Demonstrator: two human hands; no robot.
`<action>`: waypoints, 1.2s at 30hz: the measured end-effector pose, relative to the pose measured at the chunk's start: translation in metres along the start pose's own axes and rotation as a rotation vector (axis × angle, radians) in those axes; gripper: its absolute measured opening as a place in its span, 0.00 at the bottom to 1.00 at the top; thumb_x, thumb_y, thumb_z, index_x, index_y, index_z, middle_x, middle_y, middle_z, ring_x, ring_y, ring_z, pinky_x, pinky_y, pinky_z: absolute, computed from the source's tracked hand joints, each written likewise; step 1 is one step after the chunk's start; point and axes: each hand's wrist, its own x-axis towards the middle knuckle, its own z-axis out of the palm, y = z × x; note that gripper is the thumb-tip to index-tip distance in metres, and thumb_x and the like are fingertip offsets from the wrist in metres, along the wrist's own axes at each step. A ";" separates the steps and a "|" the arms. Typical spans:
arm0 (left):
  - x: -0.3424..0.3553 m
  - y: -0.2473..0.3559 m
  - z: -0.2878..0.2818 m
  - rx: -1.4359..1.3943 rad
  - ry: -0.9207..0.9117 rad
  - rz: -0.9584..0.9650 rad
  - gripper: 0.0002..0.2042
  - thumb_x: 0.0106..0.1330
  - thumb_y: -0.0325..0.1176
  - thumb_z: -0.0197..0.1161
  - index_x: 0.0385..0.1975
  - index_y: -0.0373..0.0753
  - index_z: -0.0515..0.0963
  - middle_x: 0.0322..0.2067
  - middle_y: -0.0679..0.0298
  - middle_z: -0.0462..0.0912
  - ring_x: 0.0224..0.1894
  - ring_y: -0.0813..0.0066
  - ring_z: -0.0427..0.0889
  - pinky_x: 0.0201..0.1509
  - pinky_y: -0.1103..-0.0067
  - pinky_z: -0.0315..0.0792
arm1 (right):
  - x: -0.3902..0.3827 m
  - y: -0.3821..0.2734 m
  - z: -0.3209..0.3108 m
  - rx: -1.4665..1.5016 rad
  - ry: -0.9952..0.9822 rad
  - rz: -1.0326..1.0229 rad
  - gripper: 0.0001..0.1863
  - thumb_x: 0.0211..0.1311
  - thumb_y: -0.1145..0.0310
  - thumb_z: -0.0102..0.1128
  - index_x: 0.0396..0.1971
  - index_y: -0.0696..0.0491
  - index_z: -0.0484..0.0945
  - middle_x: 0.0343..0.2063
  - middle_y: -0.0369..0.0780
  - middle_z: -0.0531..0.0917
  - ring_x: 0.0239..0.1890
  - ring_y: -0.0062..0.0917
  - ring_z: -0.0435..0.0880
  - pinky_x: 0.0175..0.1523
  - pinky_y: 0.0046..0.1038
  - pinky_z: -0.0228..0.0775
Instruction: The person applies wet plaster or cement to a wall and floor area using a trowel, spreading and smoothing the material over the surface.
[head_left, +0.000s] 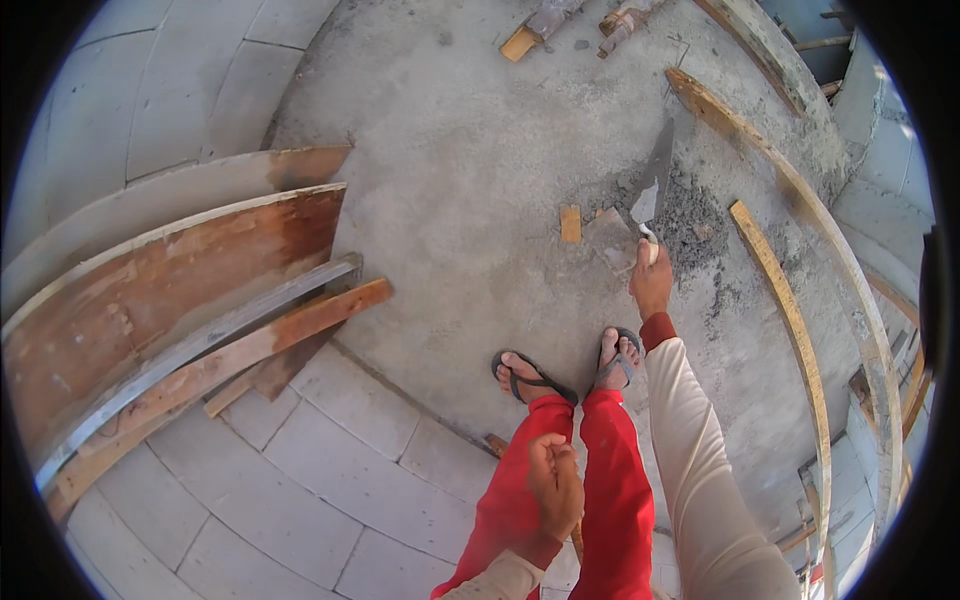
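Note:
My right hand (652, 281) is closed round the pale handle of a handsaw (657, 172). The saw's grey blade tapers away from me over the concrete floor, with a bright white patch near the handle. Just left of the handle, a flat greyish piece (612, 240) and a small yellowish wood block (570, 223) lie on the floor. My left hand (556, 485) hangs before my red trousers, its fingers curled in, with nothing visible in them. My feet in dark flip-flops stand on the concrete (440, 210).
Boards and planks (250, 345) lean along the left by a pale block wall (200, 80). A narrow wood strip (785, 290) and a long curved-looking plank (800, 190) lie at right. Dark loose grit (700, 225) covers floor beside the saw. Wrapped wooden pieces (540, 25) lie at the far side.

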 end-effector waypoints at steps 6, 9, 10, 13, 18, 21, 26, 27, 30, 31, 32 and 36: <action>-0.007 0.016 0.011 -0.019 -0.007 -0.054 0.07 0.75 0.23 0.50 0.49 0.38 0.70 0.34 0.65 0.75 0.31 0.83 0.70 0.37 0.83 0.68 | -0.112 0.020 0.070 -0.305 -0.218 -0.412 0.23 0.74 0.45 0.57 0.49 0.51 0.76 0.33 0.56 0.87 0.37 0.57 0.87 0.41 0.55 0.77; -0.004 0.012 0.020 0.009 -0.047 -0.001 0.06 0.76 0.23 0.49 0.47 0.38 0.70 0.34 0.66 0.75 0.31 0.82 0.69 0.37 0.83 0.68 | -0.112 0.051 0.091 -0.482 -0.380 -0.484 0.25 0.73 0.41 0.57 0.51 0.49 0.76 0.33 0.54 0.88 0.37 0.57 0.87 0.41 0.54 0.78; -0.003 0.009 0.019 0.023 -0.052 0.035 0.06 0.76 0.23 0.49 0.47 0.38 0.70 0.34 0.66 0.75 0.31 0.82 0.69 0.36 0.83 0.68 | -0.113 0.056 0.095 -0.526 -0.409 -0.524 0.26 0.72 0.40 0.57 0.51 0.49 0.76 0.33 0.54 0.88 0.37 0.57 0.87 0.42 0.53 0.78; 0.000 0.004 0.015 0.020 0.003 0.018 0.06 0.76 0.23 0.50 0.47 0.38 0.70 0.33 0.66 0.75 0.31 0.82 0.69 0.36 0.83 0.68 | -0.072 0.066 0.059 -0.629 -0.320 -0.471 0.27 0.72 0.39 0.56 0.53 0.47 0.76 0.32 0.53 0.88 0.38 0.56 0.87 0.42 0.53 0.79; -0.003 0.005 0.015 0.001 -0.036 0.035 0.05 0.76 0.24 0.50 0.47 0.39 0.70 0.33 0.66 0.75 0.31 0.82 0.69 0.35 0.82 0.68 | 0.011 0.076 -0.052 -0.576 -0.106 -0.446 0.26 0.73 0.39 0.55 0.48 0.49 0.76 0.32 0.55 0.87 0.39 0.58 0.86 0.41 0.55 0.76; -0.002 0.004 0.015 -0.009 -0.042 0.044 0.05 0.76 0.24 0.50 0.47 0.39 0.70 0.33 0.66 0.75 0.30 0.82 0.69 0.35 0.82 0.68 | 0.053 0.071 -0.108 -0.511 -0.069 -0.470 0.26 0.73 0.40 0.56 0.43 0.52 0.77 0.31 0.57 0.85 0.39 0.64 0.82 0.42 0.56 0.73; -0.007 0.013 0.015 -0.011 -0.023 -0.002 0.05 0.76 0.24 0.50 0.47 0.39 0.70 0.33 0.67 0.75 0.29 0.83 0.70 0.35 0.83 0.68 | 0.076 0.054 -0.148 -0.142 0.037 -0.248 0.25 0.76 0.44 0.56 0.34 0.54 0.76 0.20 0.45 0.81 0.20 0.40 0.83 0.26 0.41 0.73; -0.009 0.016 0.017 -0.021 -0.016 -0.027 0.05 0.76 0.23 0.50 0.47 0.39 0.70 0.33 0.67 0.75 0.29 0.83 0.70 0.34 0.83 0.68 | 0.073 0.045 -0.150 0.003 0.016 -0.069 0.25 0.77 0.45 0.56 0.34 0.54 0.76 0.18 0.43 0.80 0.16 0.33 0.82 0.23 0.37 0.72; -0.011 0.014 0.020 -0.023 -0.011 -0.050 0.06 0.76 0.23 0.50 0.46 0.39 0.70 0.33 0.67 0.75 0.29 0.83 0.70 0.34 0.83 0.68 | 0.043 0.035 -0.137 0.068 0.079 -0.131 0.24 0.78 0.46 0.55 0.33 0.53 0.77 0.17 0.37 0.76 0.13 0.16 0.77 0.16 0.27 0.66; -0.014 0.013 0.022 -0.019 -0.020 -0.055 0.06 0.75 0.23 0.49 0.46 0.40 0.70 0.32 0.67 0.75 0.29 0.83 0.70 0.34 0.83 0.68 | 0.031 0.036 -0.128 -0.055 0.066 -0.162 0.23 0.77 0.46 0.56 0.35 0.55 0.78 0.18 0.43 0.80 0.15 0.32 0.81 0.21 0.36 0.71; -0.016 0.012 0.023 -0.022 -0.035 -0.059 0.06 0.76 0.23 0.49 0.46 0.40 0.70 0.32 0.67 0.75 0.29 0.83 0.70 0.34 0.83 0.68 | 0.019 0.045 -0.112 -0.119 0.091 -0.298 0.23 0.76 0.47 0.57 0.35 0.55 0.77 0.20 0.47 0.82 0.20 0.42 0.83 0.25 0.41 0.72; -0.011 0.006 0.021 -0.012 -0.051 -0.008 0.06 0.76 0.23 0.49 0.46 0.40 0.70 0.32 0.67 0.75 0.30 0.83 0.70 0.34 0.83 0.68 | -0.048 0.027 -0.037 -0.400 -0.172 -0.455 0.22 0.74 0.45 0.57 0.46 0.52 0.77 0.32 0.56 0.86 0.38 0.58 0.86 0.42 0.56 0.75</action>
